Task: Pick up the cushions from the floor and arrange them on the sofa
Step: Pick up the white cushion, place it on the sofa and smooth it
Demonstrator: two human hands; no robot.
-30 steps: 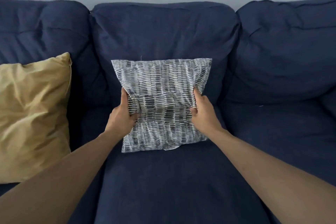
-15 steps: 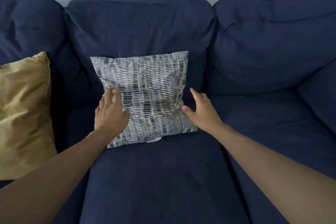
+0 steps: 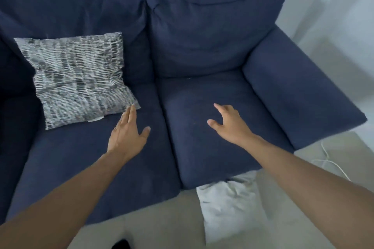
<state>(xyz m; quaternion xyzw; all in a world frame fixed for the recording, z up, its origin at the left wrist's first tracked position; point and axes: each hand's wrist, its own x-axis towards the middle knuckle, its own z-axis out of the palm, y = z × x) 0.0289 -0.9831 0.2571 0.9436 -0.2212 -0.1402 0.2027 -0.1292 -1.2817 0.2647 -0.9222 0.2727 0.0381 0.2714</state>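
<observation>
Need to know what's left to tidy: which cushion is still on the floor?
The pale grey cushion, lying on the floor against the sofa front below the right seat. The black-and-white patterned cushion already leans against the sofa back. Both hands are empty.

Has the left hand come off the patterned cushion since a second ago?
Yes. The left hand has let go and drawn back toward the front of the sofa seat, open, fingertips just by the patterned cushion corner.
</observation>
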